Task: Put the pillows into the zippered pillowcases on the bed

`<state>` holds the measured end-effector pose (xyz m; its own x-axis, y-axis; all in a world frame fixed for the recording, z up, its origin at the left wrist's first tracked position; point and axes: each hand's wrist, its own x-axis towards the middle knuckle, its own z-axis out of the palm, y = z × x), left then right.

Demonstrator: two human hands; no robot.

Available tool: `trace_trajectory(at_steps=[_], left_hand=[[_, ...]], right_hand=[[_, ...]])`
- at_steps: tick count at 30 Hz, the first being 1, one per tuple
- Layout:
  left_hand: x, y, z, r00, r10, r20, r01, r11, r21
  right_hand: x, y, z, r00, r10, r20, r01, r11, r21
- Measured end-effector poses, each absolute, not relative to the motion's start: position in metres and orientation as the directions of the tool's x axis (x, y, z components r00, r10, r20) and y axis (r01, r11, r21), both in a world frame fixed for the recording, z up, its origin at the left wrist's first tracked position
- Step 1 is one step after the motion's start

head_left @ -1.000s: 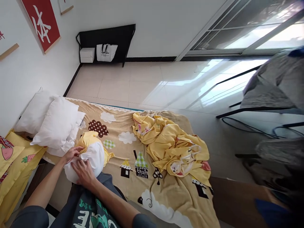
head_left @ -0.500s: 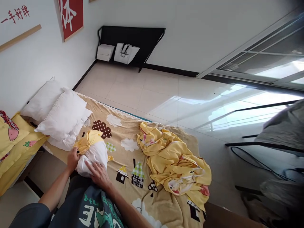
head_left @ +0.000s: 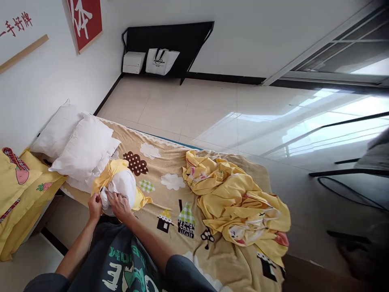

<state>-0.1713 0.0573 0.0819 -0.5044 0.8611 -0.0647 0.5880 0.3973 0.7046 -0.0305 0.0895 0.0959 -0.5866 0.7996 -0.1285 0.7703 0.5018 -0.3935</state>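
Note:
A white pillow (head_left: 123, 185) lies at the near edge of the bed, half inside a yellow pillowcase (head_left: 107, 173). My left hand (head_left: 95, 205) pinches the pillowcase edge at the pillow's near left corner. My right hand (head_left: 119, 204) is closed on the white pillow's near end, fingers pressed into it. Both hands sit close together over the bed's tan cartoon-print blanket (head_left: 170, 202).
Two bare white pillows (head_left: 82, 148) are stacked at the head of the bed by the wall. A crumpled yellow sheet (head_left: 240, 200) lies on the blanket to the right. Yellow pillows (head_left: 18, 190) sit at far left. A black rack (head_left: 170, 42) holds a white bag and box.
My hands have drawn together at the pillow's near end, the right sliding from the pillow's side. The view has shifted slightly toward the right.

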Motion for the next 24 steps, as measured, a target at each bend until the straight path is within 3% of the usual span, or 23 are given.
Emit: trace_trajectory(at_steps=[9, 12, 15, 19, 21, 24], left_hand=[[-0.127, 0.02, 0.082, -0.37, 0.925, -0.079, 0.686, 0.33, 0.649], [-0.127, 0.02, 0.083, -0.416, 0.908, -0.04, 0.707, 0.351, 0.614], [-0.14, 0.024, 0.085, -0.474, 0.88, 0.007, 0.726, 0.387, 0.568], [-0.161, 0.033, 0.09, -0.43, 0.902, 0.043, 0.79, 0.353, 0.501], [-0.166, 0.043, 0.093, -0.382, 0.922, 0.068, 0.831, 0.311, 0.46], [-0.162, 0.065, 0.096, -0.301, 0.947, 0.112, 0.887, 0.235, 0.399]], right_hand=[[-0.038, 0.105, 0.078, -0.6, 0.78, -0.18, 0.765, 0.493, -0.414], [-0.026, 0.11, 0.087, -0.634, 0.763, -0.124, 0.721, 0.525, -0.452], [0.002, 0.099, 0.1, -0.737, 0.675, -0.039, 0.599, 0.625, -0.5], [0.043, 0.082, 0.103, -0.76, 0.647, 0.057, 0.532, 0.67, -0.518], [0.048, 0.08, 0.098, -0.76, 0.65, 0.009, 0.547, 0.647, -0.531], [0.03, 0.088, 0.088, -0.828, 0.556, -0.079, 0.5, 0.665, -0.555]])
